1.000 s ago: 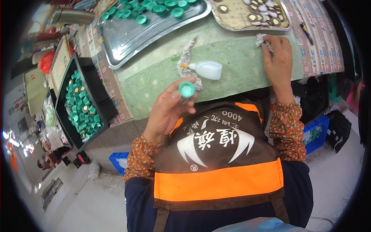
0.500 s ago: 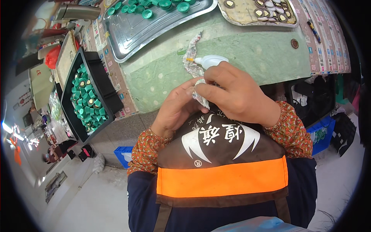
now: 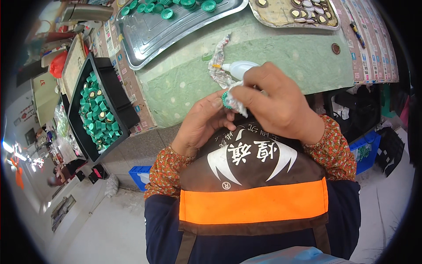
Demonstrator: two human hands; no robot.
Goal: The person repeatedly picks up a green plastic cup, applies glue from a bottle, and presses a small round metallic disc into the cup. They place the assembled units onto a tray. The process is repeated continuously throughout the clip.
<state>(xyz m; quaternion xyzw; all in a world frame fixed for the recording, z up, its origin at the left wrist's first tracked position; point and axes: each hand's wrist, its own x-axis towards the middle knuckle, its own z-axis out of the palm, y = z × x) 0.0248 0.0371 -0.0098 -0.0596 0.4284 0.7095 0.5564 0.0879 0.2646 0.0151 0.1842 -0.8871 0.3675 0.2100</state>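
Note:
My left hand (image 3: 198, 122) pinches a small green fluted cap (image 3: 226, 100) between thumb and fingers, in front of my apron. Against the cap's open side, my right hand (image 3: 279, 103) grips a crumpled white cloth (image 3: 238, 105). A white squeeze bottle (image 3: 241, 68) with an orange tip lies on the table just beyond my hands, partly covered by my right hand. Its tip rests over a twisted, patterned rag (image 3: 218, 57). Whether the rag and the cloth in my hand are one piece, I cannot tell.
Green caps lie on a metal tray (image 3: 154, 42) and fill a black crate (image 3: 118, 94) at left. Another tray (image 3: 281, 23) holds dark and white round pieces. At right are a brown disc (image 3: 336, 48) and a pen (image 3: 357, 35). Blue bins (image 3: 367, 152) stand below.
My right hand has moved slightly right and up with the cloth, turning at the wrist. The green cap in my left hand now shows more; the cloth covered it before.

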